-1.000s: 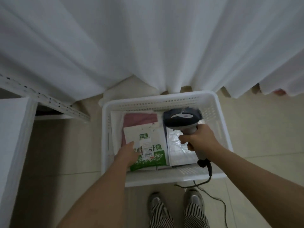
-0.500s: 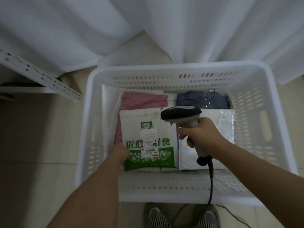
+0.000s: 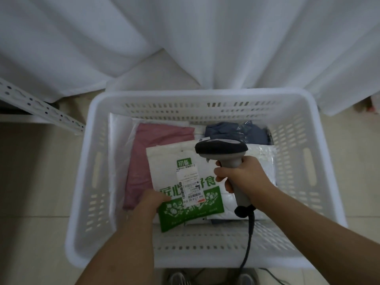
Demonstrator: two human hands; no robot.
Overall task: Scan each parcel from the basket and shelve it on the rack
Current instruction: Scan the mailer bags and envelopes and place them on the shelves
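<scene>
Fingers of the left hand (image 3: 152, 200) pinched the green-and-white parcel (image 3: 185, 188) at its near left edge, inside the white basket (image 3: 308, 112). The right hand (image 3: 244, 177) gripped the scanner (image 3: 221, 149) above it.

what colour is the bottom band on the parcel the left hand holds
Green, on the white printed parcel; head view.

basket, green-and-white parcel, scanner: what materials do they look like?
Basket: matte white moulded plastic, judging by its slotted walls.
Green-and-white parcel: seemingly a soft plastic mailer; it creases, with a paper label stuck on.
Scanner: hard plastic, dark smooth head, grey handle.
</scene>
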